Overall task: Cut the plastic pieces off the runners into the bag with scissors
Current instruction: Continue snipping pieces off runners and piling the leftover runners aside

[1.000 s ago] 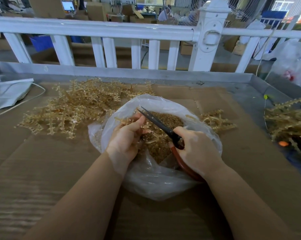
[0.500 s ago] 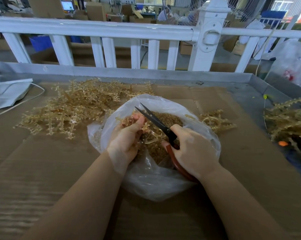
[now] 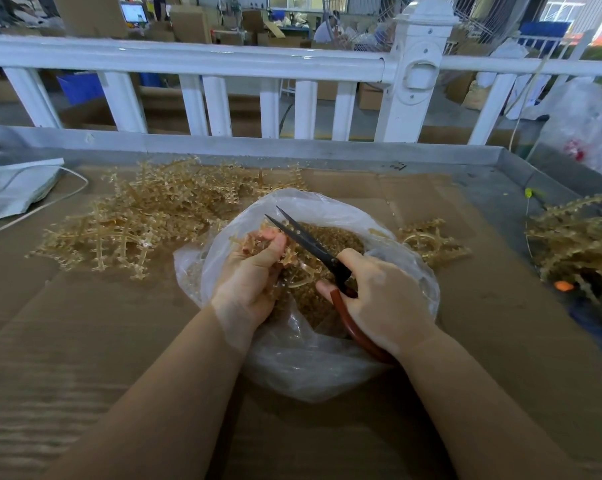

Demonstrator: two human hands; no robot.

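Note:
A clear plastic bag (image 3: 303, 362) lies open on the cardboard, holding many small amber cut pieces (image 3: 330, 237). My left hand (image 3: 251, 271) grips an amber runner (image 3: 254, 239) over the bag's mouth. My right hand (image 3: 379, 296) holds scissors (image 3: 306, 240) with black blades and red-brown handles; the blades are parted, their tips just above the runner by my left thumb. A big pile of uncut runners (image 3: 147, 216) lies to the left behind the bag.
A smaller bunch of runners (image 3: 427, 240) lies right of the bag and another heap (image 3: 576, 237) at the far right edge. Grey bags and a white cord (image 3: 19, 188) sit at the left. A white railing (image 3: 292, 64) stands behind the tray's metal rim (image 3: 258, 147).
The scissor blades were nearly together a second ago and have parted. My right hand shifted slightly left toward the runner; my left hand kept its grip.

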